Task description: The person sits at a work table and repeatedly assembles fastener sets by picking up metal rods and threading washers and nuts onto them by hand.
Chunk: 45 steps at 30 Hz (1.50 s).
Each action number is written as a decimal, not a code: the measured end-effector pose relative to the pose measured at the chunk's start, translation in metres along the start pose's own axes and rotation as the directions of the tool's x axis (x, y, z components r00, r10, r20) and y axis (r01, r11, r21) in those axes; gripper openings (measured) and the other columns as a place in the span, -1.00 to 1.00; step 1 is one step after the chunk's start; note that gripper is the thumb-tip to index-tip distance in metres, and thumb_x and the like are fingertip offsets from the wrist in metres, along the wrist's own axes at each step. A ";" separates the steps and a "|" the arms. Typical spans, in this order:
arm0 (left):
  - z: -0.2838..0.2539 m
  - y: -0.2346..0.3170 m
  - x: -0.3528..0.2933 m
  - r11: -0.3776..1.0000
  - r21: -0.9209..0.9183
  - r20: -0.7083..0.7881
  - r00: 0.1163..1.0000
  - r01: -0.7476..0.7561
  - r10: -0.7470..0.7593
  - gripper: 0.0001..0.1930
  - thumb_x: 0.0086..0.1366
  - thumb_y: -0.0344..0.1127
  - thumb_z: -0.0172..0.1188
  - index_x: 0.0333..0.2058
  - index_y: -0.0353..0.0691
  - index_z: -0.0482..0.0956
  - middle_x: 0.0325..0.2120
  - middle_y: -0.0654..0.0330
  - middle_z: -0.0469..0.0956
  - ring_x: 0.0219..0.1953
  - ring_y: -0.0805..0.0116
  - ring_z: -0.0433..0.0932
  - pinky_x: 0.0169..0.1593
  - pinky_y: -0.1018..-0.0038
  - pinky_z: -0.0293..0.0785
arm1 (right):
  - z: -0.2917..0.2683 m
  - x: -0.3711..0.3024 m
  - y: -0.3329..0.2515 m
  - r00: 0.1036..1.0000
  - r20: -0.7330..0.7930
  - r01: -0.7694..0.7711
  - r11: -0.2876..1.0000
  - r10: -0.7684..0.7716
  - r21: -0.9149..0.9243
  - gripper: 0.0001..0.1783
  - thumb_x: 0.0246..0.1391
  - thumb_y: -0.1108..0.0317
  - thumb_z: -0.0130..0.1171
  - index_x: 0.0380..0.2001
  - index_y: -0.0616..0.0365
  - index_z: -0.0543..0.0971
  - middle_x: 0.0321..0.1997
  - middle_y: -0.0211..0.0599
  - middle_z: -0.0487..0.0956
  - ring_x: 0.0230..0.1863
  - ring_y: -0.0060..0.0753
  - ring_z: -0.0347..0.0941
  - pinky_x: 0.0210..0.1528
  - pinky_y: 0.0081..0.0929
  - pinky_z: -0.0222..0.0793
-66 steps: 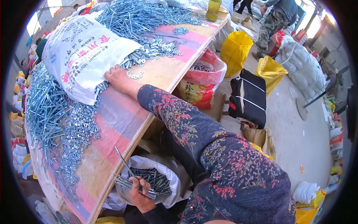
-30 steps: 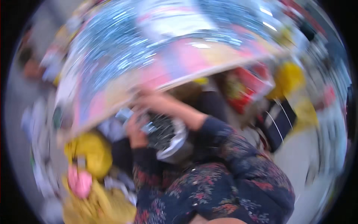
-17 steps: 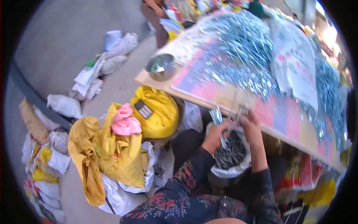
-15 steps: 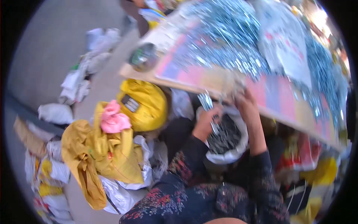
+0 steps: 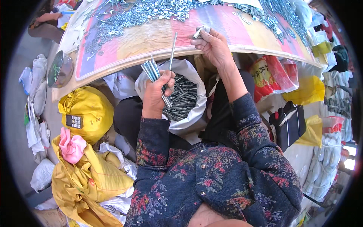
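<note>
My left hand (image 5: 158, 92) is closed round a bundle of slim silver metal rods (image 5: 150, 69). One longer rod (image 5: 173, 50) stands apart from the bundle, pinched near its lower end by the same hand. This hand is over an open white sack (image 5: 199, 81) filled with short, dark grey metal pieces (image 5: 184, 96). Above the table's near edge, my right hand (image 5: 214, 45) pinches small silver metal pieces (image 5: 200, 33); their exact kind is partly hidden by the fingers.
Washers (image 5: 160, 10) and other metal parts cover the far part of the striped tabletop (image 5: 159, 36). A bowl (image 5: 60, 69) stands at its left corner. At left are a yellow sack (image 5: 92, 109) with a phone (image 5: 74, 121) on it and a pink cloth (image 5: 72, 145). Bags (image 5: 268, 77) lie right.
The view has swung right and sharpened. My left hand still holds rods, with one now raised apart. My right hand has lifted to above the table edge, pinching small metal pieces.
</note>
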<state>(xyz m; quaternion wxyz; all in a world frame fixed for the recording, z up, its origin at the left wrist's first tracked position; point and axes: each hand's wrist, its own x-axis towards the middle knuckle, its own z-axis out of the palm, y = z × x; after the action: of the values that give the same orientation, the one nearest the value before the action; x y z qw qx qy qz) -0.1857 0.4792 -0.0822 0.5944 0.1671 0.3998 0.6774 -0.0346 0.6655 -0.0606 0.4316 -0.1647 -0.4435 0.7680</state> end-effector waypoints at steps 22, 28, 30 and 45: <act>-0.032 0.025 -0.019 0.972 0.124 -0.198 0.955 -0.199 0.221 -0.82 0.15 -0.40 0.24 -0.36 -0.42 0.52 -0.59 0.20 0.49 -0.65 0.58 0.36 -0.68 0.70 0.17 | 0.098 0.019 0.047 0.984 0.093 -0.064 0.794 0.150 -0.605 -0.80 0.13 0.36 0.14 -0.26 0.31 0.53 -0.48 -0.28 0.61 -0.47 -0.52 0.58 -0.48 -0.63 0.39; -0.038 0.037 -0.024 0.952 0.176 -0.267 0.919 -0.249 0.290 -0.88 0.10 -0.42 0.24 -0.39 -0.31 0.54 -0.63 0.31 0.46 -0.69 0.62 0.31 -0.65 0.67 0.14 | 0.076 0.058 0.053 0.944 0.229 0.324 0.546 -0.236 -0.773 -0.79 0.20 0.34 0.02 -0.28 0.24 0.58 -0.38 -0.27 0.63 -0.41 -0.51 0.53 -0.32 -0.53 0.43; -0.039 0.028 -0.020 0.959 0.195 -0.244 0.937 -0.204 0.249 -0.89 0.09 -0.43 0.27 -0.41 -0.24 0.52 -0.65 0.38 0.43 -0.71 0.64 0.29 -0.66 0.69 0.10 | 0.056 0.066 0.059 0.853 0.465 0.452 -0.110 -0.238 -0.885 -0.77 0.14 0.33 0.02 -0.29 0.25 0.57 -0.38 -0.28 0.62 -0.38 -0.47 0.51 -0.28 -0.47 0.44; -0.045 0.024 -0.007 0.994 -0.104 -0.179 0.984 -0.027 0.008 -0.81 0.39 -0.23 0.02 -0.18 -0.22 0.40 -0.46 0.24 0.44 -0.72 0.63 0.26 -0.70 0.74 0.17 | 0.107 -0.039 0.068 0.946 0.303 0.106 0.770 0.117 -0.629 -0.76 -0.21 0.32 0.25 -0.55 0.33 0.56 -0.65 -0.29 0.50 -0.56 -0.50 0.38 -0.51 -0.43 0.29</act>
<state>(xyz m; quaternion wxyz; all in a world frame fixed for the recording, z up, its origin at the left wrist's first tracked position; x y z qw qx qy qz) -0.2310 0.4576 -0.0908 0.5582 0.0777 0.4133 0.7152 -0.1156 0.5603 -0.0622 0.2686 -0.1738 -0.7416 0.5897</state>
